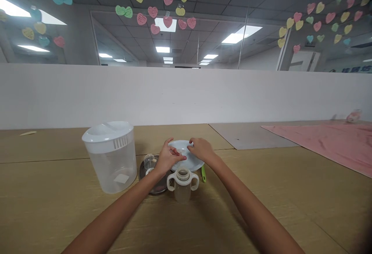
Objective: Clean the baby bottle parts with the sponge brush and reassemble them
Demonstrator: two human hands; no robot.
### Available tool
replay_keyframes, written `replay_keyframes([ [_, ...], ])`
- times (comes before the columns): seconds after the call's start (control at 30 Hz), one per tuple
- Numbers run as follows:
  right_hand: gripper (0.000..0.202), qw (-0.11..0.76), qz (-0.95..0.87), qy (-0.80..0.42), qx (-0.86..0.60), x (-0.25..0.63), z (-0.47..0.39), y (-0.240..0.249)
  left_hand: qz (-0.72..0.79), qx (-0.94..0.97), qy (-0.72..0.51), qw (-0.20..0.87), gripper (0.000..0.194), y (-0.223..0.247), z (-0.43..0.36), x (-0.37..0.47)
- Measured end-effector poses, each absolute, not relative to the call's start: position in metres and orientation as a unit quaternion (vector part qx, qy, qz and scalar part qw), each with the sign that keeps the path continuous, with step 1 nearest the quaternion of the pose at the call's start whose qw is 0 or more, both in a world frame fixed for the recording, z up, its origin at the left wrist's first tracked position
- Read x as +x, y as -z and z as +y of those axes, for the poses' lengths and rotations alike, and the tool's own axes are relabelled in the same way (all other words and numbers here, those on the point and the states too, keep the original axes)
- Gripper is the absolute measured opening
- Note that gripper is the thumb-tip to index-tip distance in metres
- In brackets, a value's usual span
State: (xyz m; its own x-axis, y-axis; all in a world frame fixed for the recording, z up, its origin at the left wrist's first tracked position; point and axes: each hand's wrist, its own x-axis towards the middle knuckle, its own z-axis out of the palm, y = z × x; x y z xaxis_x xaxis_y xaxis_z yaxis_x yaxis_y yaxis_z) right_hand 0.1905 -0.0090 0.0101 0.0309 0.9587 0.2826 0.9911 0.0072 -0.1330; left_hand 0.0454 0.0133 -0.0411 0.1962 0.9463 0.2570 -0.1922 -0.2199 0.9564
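Both hands are over a pale blue-white plate (193,163). My left hand (167,158) is at its left side, thumb and fingers apart beside a small clear piece (182,152); whether it touches the piece is unclear. At the plate's upper right, my right hand (200,148) has its fingers bent together, and what they hold, if anything, is hidden. In front of the plate stands an uncapped bottle with two white handles (183,186). A dark round tray (159,188) lies left of the bottle, partly under my left forearm, with a clear cup (149,161) on it.
A tall translucent bucket with a white lid (112,161) stands at the left. A green handle (203,173) sticks out right of the plate. Farther right lie a grey sheet (250,135) and a pink mat (328,141), with a pinkish jar (353,116) behind.
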Motion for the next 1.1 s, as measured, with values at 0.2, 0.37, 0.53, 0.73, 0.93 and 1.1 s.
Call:
replay_keyframes([
  [0.2,0.03,0.164,-0.693,0.058,-0.7,0.188,-0.013,-0.016,0.339,0.561,-0.536,0.532,0.084,0.036,0.006,0.044],
  [0.37,0.029,0.167,-0.688,0.06,-0.704,0.191,-0.013,-0.017,0.337,0.578,-0.526,0.526,0.08,0.041,0.009,0.045],
  [0.53,0.03,0.164,-0.683,0.07,-0.708,0.196,-0.008,-0.014,0.348,0.654,-0.508,0.44,0.066,0.045,0.013,0.041],
  [0.73,0.038,0.136,-0.665,0.081,-0.729,0.203,0.0,0.001,0.365,0.721,-0.479,0.342,0.043,0.046,0.012,0.035],
  [0.93,0.035,0.083,-0.679,0.044,-0.728,0.204,0.006,0.017,0.369,0.712,-0.494,0.335,0.036,0.058,0.016,0.037],
  [1.1,0.031,0.08,-0.683,0.049,-0.725,0.205,0.007,0.019,0.381,0.709,-0.491,0.331,0.034,0.062,0.018,0.036],
])
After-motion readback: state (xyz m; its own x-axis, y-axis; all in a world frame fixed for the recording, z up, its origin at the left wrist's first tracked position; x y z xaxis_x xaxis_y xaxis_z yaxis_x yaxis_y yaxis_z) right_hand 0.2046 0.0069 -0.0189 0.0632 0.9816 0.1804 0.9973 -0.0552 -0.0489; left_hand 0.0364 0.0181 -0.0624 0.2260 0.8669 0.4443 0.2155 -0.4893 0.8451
